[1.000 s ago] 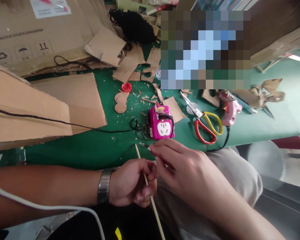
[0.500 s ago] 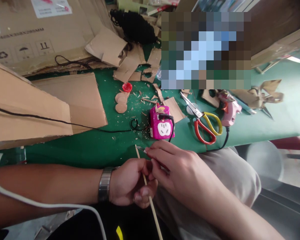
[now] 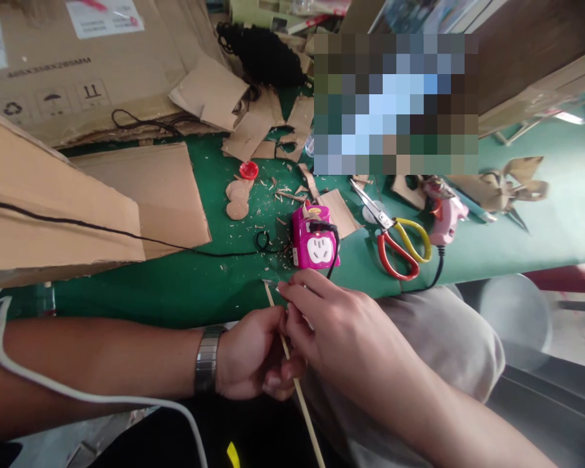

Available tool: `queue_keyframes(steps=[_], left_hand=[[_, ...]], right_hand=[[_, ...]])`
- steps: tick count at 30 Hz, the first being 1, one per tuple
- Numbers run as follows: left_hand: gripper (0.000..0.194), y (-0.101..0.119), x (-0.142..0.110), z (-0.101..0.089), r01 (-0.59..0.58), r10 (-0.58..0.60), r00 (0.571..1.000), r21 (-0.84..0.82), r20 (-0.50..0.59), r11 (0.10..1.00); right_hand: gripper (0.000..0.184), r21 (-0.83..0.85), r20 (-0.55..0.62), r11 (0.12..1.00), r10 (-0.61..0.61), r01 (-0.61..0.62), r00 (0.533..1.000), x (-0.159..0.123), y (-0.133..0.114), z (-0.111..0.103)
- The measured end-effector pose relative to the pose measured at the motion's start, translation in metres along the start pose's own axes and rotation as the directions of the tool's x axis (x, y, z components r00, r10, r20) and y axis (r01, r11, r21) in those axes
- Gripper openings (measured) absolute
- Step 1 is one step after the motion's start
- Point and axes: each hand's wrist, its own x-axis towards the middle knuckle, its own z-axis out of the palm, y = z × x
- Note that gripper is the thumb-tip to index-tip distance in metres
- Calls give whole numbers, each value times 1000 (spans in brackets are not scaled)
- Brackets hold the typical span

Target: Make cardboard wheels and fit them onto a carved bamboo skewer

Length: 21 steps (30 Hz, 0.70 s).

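My left hand [image 3: 256, 354] is closed round a thin wooden stick [image 3: 308, 422] that runs from the table edge down past my lap. A metal watch sits on that wrist. My right hand [image 3: 331, 331] is closed on a small blade [image 3: 272, 284] whose tip shows at the stick's upper end, just in front of the green table [image 3: 185, 289]. The two hands touch each other over the stick.
A pink power socket [image 3: 316, 245] with a black cord stands just beyond my hands. Red-and-yellow scissors [image 3: 400, 244] and a pink glue gun [image 3: 443, 211] lie to the right. Cardboard sheets [image 3: 141, 195], scraps, round discs [image 3: 237, 198] and a red cap [image 3: 248, 170] cover the left.
My right hand has slid left along the stick toward its upper tip, closing against my left hand. The stick stays held in the left hand.
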Motion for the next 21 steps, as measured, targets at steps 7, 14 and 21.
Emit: queue_keyframes(steps=[7, 14, 21], left_hand=[[19, 0, 1, 1, -44, 44, 999, 19, -15, 999], [29, -2, 1, 2, -88, 89, 996, 49, -20, 995], [38, -1, 0, 5, -67, 71, 996, 65, -52, 996]], right_hand=[[21, 143, 77, 982, 112, -122, 991, -8, 3, -10], [24, 143, 51, 986, 74, -81, 996, -11, 3, -9], [22, 14, 31, 1000, -4, 4, 1000, -4, 3, -7]])
